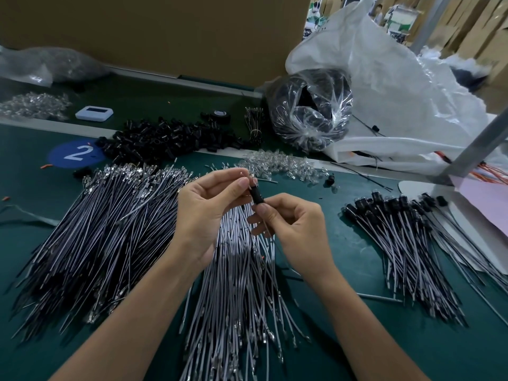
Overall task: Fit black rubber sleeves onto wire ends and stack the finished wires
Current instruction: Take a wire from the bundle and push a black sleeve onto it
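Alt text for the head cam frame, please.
Left hand pinches a wire tip above a black rubber sleeve; right hand pinches the sleeve's lower end. Bare wires lie beneath on the green table, sleeved wires stacked at right, loose sleeves behind.

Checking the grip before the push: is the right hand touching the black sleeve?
Touching. The head view shows the right hand pinching the black sleeve, thumb tip against its lower end.
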A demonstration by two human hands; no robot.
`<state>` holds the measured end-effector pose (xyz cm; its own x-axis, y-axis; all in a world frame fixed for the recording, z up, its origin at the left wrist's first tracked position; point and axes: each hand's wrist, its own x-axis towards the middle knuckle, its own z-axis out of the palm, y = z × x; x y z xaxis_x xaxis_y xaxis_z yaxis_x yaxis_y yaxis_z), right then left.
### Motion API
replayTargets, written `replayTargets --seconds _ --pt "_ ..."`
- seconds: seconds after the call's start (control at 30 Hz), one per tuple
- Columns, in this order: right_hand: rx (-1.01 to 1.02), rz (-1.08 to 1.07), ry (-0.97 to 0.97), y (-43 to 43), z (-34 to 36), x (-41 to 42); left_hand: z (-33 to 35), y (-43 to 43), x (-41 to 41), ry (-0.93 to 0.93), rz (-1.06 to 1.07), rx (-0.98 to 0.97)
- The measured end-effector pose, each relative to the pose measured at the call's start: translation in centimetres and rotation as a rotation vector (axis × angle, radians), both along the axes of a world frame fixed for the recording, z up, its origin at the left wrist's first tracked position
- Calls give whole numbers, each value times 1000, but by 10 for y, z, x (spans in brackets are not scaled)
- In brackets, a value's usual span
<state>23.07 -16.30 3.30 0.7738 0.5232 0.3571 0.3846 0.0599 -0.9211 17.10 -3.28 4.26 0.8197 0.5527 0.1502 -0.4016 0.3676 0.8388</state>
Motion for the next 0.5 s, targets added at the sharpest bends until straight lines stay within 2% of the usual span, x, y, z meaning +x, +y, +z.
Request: replayTargets --seconds 0.5 --pt "-29 -20 -53 0 -5 4 3 4 -2 20 -63 -36"
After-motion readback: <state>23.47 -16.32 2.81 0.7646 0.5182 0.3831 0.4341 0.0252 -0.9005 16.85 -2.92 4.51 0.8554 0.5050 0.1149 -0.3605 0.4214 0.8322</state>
